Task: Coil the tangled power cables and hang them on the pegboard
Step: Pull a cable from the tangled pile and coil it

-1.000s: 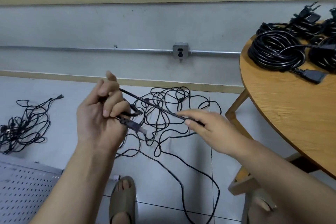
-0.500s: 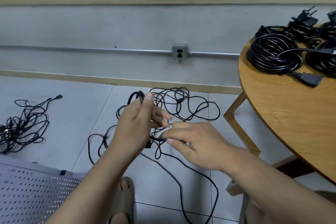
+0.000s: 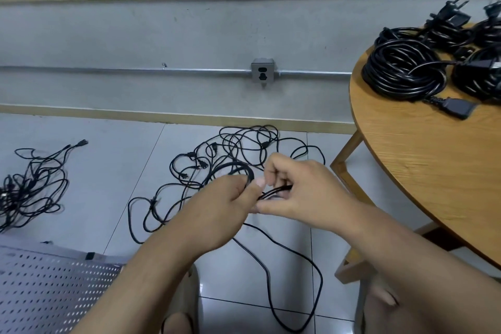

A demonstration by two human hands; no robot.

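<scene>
A thin black power cable [image 3: 273, 192] runs between my two hands above the floor. My left hand [image 3: 219, 209] grips a small loop of it, which arcs over the knuckles. My right hand [image 3: 295, 192] pinches the doubled strand just to the right, fingers curled round it. The rest of this cable trails down to a tangled heap of cable [image 3: 238, 152] on the grey tiles. A second tangle [image 3: 29, 187] lies at the far left. The white pegboard [image 3: 51, 287] lies flat at the lower left.
A round wooden table [image 3: 423, 171] at the right bears several coiled black cables [image 3: 404, 70] with plugs. A wall socket [image 3: 262, 71] sits on a metal conduit along the grey wall. My sandalled feet [image 3: 179, 317] show at the bottom edge.
My hands came together and dropped lower. The cable, stretched straight between them a second ago, is now bent into a loop held by the left hand, with the right pinching beside it.
</scene>
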